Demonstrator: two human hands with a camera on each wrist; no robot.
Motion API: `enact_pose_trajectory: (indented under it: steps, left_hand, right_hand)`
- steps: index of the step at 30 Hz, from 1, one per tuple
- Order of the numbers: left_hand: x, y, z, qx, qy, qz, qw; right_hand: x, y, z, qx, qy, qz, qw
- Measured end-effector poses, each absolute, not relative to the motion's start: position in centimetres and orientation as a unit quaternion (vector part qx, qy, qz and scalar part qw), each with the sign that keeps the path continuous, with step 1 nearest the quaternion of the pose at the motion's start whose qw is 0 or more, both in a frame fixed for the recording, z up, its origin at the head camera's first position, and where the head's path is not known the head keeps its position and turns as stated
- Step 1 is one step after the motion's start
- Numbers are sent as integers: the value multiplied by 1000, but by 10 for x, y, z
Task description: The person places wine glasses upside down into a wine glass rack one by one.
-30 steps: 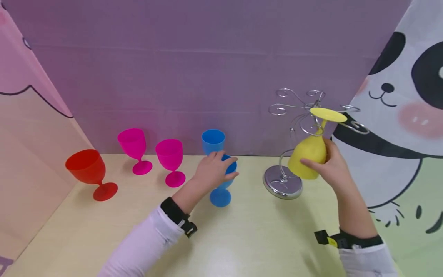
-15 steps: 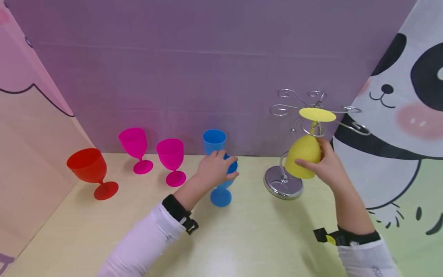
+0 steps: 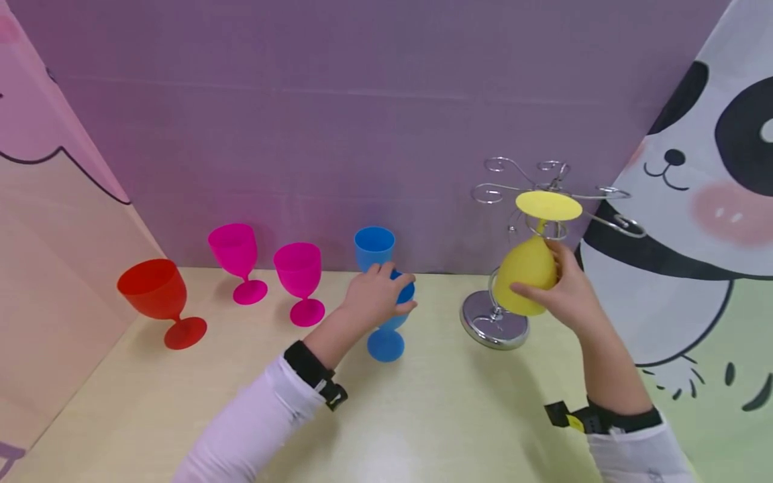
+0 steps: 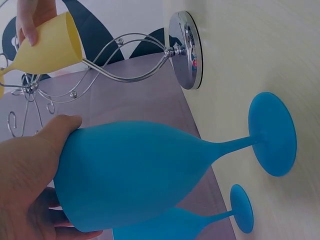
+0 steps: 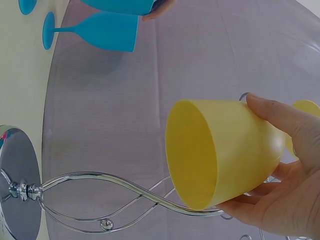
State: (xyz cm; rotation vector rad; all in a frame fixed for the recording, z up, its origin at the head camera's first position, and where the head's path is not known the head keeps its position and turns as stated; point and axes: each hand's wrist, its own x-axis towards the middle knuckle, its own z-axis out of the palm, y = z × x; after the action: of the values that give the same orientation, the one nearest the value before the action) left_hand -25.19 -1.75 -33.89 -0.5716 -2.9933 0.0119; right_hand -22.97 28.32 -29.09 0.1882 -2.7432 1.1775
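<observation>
My right hand (image 3: 568, 288) grips a yellow goblet (image 3: 524, 276) by its bowl, upside down, foot on top. The goblet's stem is at the front wire loop of a chrome stemware rack (image 3: 494, 325); whether it is fully inside the loop I cannot tell. In the right wrist view, the yellow bowl (image 5: 240, 145) lies between thumb and fingers. My left hand (image 3: 371, 295) holds a blue goblet (image 4: 130, 172) round its rim, thumb on one side and fingers on the other. That goblet stands upright, its foot (image 3: 385, 345) on the table, partly hidden by the hand.
Behind my left hand stands another blue goblet (image 3: 373, 247). Two pink goblets (image 3: 234, 248) and a red goblet (image 3: 153, 292) stand upright to the left on the pale table (image 3: 423, 416). A purple cloth (image 3: 362, 134) hangs behind. Curled wire arms (image 3: 501, 188) spread from the rack's top.
My right hand has moved left with the yellow goblet, bringing its stem to the rack's front loop; the goblet now hangs straighter. My left hand has stayed on the blue goblet.
</observation>
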Motion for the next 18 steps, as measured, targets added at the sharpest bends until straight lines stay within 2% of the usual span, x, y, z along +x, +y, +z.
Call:
enact_pose_trajectory:
  steps: [18]
  left_hand:
    - [-251, -17, -340, -193, -979, 13, 60]
  right_hand:
    - [-222, 279, -297, 72, -911, 396, 85]
